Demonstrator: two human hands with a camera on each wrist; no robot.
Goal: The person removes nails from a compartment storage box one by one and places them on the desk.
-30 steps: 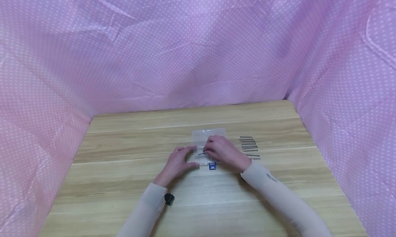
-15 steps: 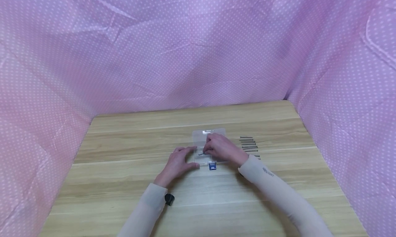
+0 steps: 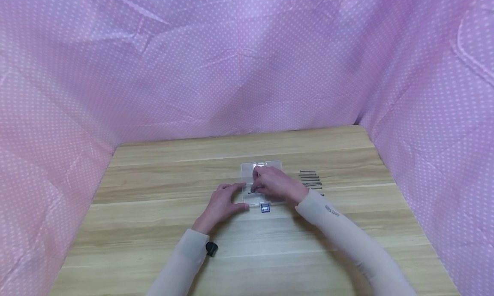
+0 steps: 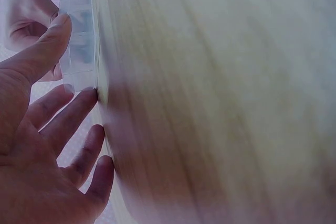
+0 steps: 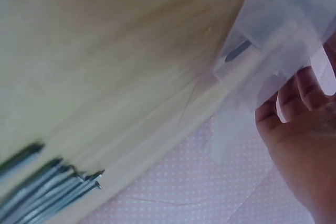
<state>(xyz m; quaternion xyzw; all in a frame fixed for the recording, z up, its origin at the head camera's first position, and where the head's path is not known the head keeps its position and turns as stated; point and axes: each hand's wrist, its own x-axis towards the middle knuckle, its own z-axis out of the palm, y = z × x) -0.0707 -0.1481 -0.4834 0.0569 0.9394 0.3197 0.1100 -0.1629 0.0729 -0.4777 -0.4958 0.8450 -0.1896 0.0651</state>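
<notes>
— What were the hands doing when you looked?

— The right hand (image 3: 275,184) lay over the clear box (image 3: 260,169), fingers curled, pinching a nail (image 3: 251,191) at its tip, as far as I could tell. The nail sat low over the box's near half. The left hand (image 3: 224,200) was relaxed, fingers nearly straight, thumb and fingertips touching the box's 9 o'clock wall to steady it; it held nothing.

— And the box itself?

— Middle of the table (image 3: 154,227), lid swung open toward 12 o'clock, a blue latch (image 3: 264,208) at its 6 o'clock edge. More nails (image 3: 310,179) lay in a neat row at 3 o'clock of the box, a little apart from it.

— Anything likely to go wrong?

— I'd say the nail could slip. It was thin, smooth steel, held only at one end, so a small twist might drop it onto the rim and send it rolling over the table. The box looked light, thin plastic; if the left hand eased off, a nudge from the right could skate it across that slick wood-grain top. The right sleeve (image 3: 339,231) also passed close to the row and might scatter it.

— The surroundings?

— Pink dotted cloth (image 3: 247,64), soft and creased, hung all round.
</notes>
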